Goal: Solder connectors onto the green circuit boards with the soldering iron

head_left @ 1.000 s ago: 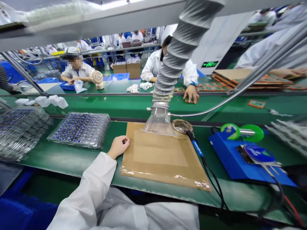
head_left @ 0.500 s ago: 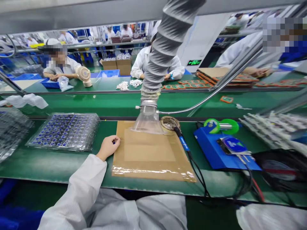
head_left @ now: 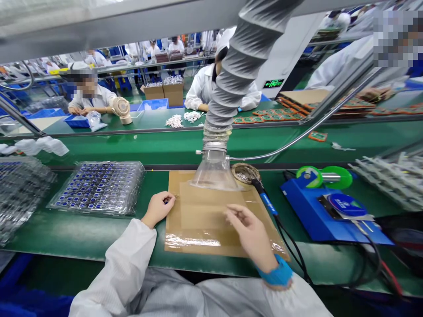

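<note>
My left hand (head_left: 160, 208) rests at the left edge of a brown cardboard sheet (head_left: 205, 235) covered with clear tape. Its fingers are curled closed around something small and dark that I cannot make out. Over the right half of the sheet is my right hand (head_left: 253, 233), a blue band (head_left: 279, 273) on its wrist. Its fingers are loosely bent and slightly apart, blurred at the tips, with nothing visible in them. A clear extraction hood (head_left: 214, 171) hangs above the back of the cardboard. To the right, a soldering iron (head_left: 264, 196) leans with its tip end at a round dish (head_left: 244, 173).
Stacked clear trays (head_left: 99, 185) of small blue-marked parts lie left. At right stand a blue solder feeder (head_left: 317, 215) with a green reel (head_left: 340, 177), cables and white racks (head_left: 390, 180). Across the green bench (head_left: 158, 147), co-workers sit near circuit boards (head_left: 271, 115) and a fan (head_left: 121, 108).
My right hand has come into view from the lower right and is now over the cardboard. My left hand stays at the sheet's left edge. The whole view has shifted slightly.
</note>
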Available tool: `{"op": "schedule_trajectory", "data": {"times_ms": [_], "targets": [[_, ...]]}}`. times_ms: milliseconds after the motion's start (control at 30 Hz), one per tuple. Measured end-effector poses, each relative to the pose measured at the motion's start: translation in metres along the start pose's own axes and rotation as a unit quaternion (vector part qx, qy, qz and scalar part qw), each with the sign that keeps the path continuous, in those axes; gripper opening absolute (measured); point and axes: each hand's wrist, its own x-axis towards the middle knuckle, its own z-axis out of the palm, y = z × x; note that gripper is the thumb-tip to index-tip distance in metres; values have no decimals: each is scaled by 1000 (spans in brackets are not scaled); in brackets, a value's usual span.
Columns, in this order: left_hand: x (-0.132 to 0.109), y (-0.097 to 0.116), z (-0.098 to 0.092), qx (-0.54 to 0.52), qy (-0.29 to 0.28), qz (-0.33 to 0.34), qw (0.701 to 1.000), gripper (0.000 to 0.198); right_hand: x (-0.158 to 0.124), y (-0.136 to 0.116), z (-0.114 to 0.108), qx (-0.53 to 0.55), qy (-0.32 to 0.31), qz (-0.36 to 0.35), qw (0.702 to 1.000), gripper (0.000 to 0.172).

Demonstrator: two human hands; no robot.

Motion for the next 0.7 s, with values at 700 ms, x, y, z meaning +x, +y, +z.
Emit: {"op": "schedule_trajectory", "data": {"times_ms": [700], "targets": [[2, 7, -8, 45, -21, -7, 999, 34, 84, 18, -20, 177, 288, -11, 941, 64]]}}
